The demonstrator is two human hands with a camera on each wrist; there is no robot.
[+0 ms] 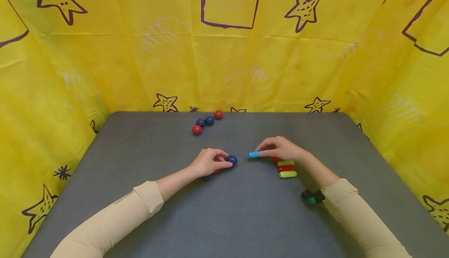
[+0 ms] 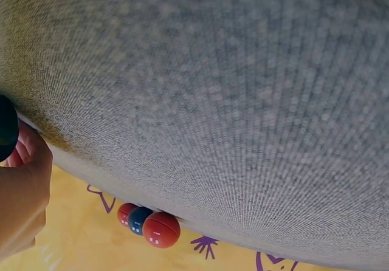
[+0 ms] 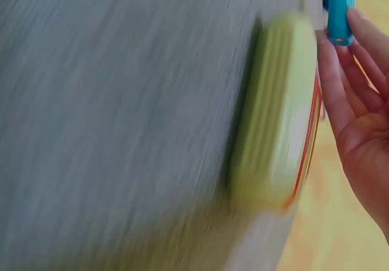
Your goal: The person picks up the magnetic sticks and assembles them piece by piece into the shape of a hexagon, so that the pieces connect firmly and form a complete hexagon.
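In the head view my left hand (image 1: 210,162) pinches a dark blue ball (image 1: 232,160) between thumb and fingers, at the middle of the grey table. A red ball (image 1: 217,170) and another dark ball (image 1: 207,177) show partly beneath that hand. Across a small gap, my right hand (image 1: 280,148) holds a light blue ribbed cylinder (image 1: 254,154) by one end, thumb against fingers. In the right wrist view this cylinder (image 3: 340,13) points away from the fingertips. Below the right hand lies a row of ribbed cylinders: yellow-green (image 1: 288,174), red (image 1: 286,168), olive (image 1: 285,163), and a partly hidden red one (image 1: 276,159).
Two red balls (image 1: 197,129) and two dark blue balls (image 1: 209,121) lie near the back edge of the grey table (image 1: 224,219). A black and green band (image 1: 312,197) is beside the right sleeve. A yellow patterned cloth (image 1: 224,63) surrounds the back and sides.
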